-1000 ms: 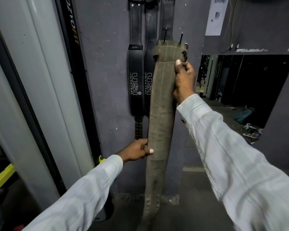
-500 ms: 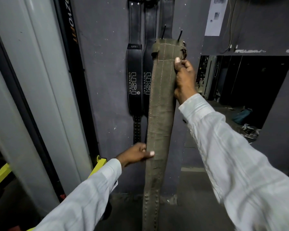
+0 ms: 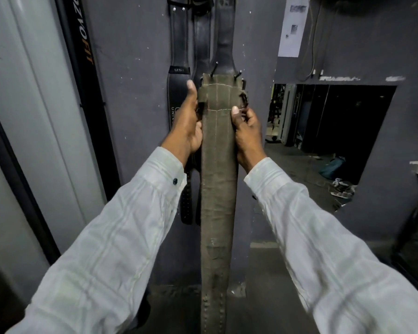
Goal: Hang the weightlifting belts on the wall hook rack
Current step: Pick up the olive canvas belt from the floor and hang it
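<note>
While you hold it up, olive canvas belt [image 3: 219, 177]: long, thick stitched webbing that hangs straight between your hands, its top end against the wall [image 3: 135, 116]. It looks fairly heavy, stiff across its width, limp along its length, and rough enough not to slip.
Black leather belts [image 3: 179, 44]: hung already, beyond your left hand.
Left hand [image 3: 187, 121]: clasps the left edge near the top, thumb straight up.
Right hand [image 3: 247, 131]: pinches the right edge, thumb in front.
Hook prongs [image 3: 214, 68]: two, just above your hands. You cannot tell whether they have caught the belt. Take hold high, near that top end.
</note>
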Motion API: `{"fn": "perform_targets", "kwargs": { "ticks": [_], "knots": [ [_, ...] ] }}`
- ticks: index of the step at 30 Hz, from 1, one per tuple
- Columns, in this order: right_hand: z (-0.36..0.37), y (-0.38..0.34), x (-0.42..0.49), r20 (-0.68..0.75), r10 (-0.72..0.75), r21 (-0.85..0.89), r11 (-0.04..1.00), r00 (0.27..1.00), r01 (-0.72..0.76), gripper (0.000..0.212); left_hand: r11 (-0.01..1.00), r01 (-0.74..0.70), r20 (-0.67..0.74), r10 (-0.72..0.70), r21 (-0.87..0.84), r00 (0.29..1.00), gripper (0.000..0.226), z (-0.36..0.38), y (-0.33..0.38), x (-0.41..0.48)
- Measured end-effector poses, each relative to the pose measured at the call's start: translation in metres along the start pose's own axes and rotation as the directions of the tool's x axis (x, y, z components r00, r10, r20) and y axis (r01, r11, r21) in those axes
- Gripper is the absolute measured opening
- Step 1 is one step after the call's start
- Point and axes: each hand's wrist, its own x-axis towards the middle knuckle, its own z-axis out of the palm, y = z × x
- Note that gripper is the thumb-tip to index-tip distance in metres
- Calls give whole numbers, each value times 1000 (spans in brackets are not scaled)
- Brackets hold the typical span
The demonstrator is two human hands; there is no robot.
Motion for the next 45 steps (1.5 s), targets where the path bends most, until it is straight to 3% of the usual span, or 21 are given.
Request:
{"fn": "perform_targets", "kwargs": {
  "ticks": [3, 6, 11, 14, 17, 21, 23, 26, 28, 33, 36, 38, 41, 45],
  "knots": [
    [-5, -11, 6, 51, 115, -82, 990, 992, -110, 12, 998, -43, -39, 45, 54, 998, 16, 3, -8, 12],
    [-7, -28, 19, 135, 198, -136, 974, 971, -180, 29, 993, -42, -27, 46, 112, 999, 8, 1, -17, 10],
    [-13, -43, 35, 152, 212, -304, 939, 965, -158, 37, 947, -154, 50, 146, 283, 988, 10, -1, -26, 7],
    [-21, -46, 35, 238, 279, -338, 922, 930, -190, 26, 825, -249, 126, 215, 507, 969, 31, -4, -22, 13],
    [-31, -53, 42, 299, 387, -447, 864, 872, -230, 31, 744, -280, 193, 204, 607, 960, 47, -16, -22, 23],
    [-48, -66, 52, 317, 529, -572, 769, 787, -286, 8, 723, -283, 267, 141, 630, 953, 26, -25, -18, 33],
    [-55, -68, 56, 345, 551, -599, 752, 759, -274, 9, 734, -279, 264, 140, 619, 954, 28, -25, -23, 36],
    [-62, -64, 60, 369, 545, -595, 761, 753, -259, 8, 786, -298, 219, 211, 542, 953, 14, -19, -37, 37],
    [-62, -62, 60, 357, 532, -587, 767, 768, -259, 18, 824, -314, 182, 258, 471, 949, 23, -13, -45, 35],
    [-57, -46, 60, 113, 409, -593, 759, 906, -269, 61, 808, -403, 165, 369, 430, 915, 38, 3, -63, 34],
    [-54, -30, 58, 77, 314, -622, 757, 946, -200, 72, 786, -406, 25, 447, 466, 894, 34, 8, -75, 36],
    [-53, -24, 56, 128, 257, -614, 779, 958, -127, 63, 777, -403, -91, 502, 483, 860, 25, 11, -81, 39],
    [-50, -14, 50, 229, 223, -642, 766, 948, -26, 41, 845, -361, -267, 481, 394, 835, 17, 13, -87, 46],
    [-46, 4, 37, 82, 1, -744, 665, 997, 61, 25, 903, -309, -363, 407, 299, 838, 19, 12, -96, 53]
  ]
}}
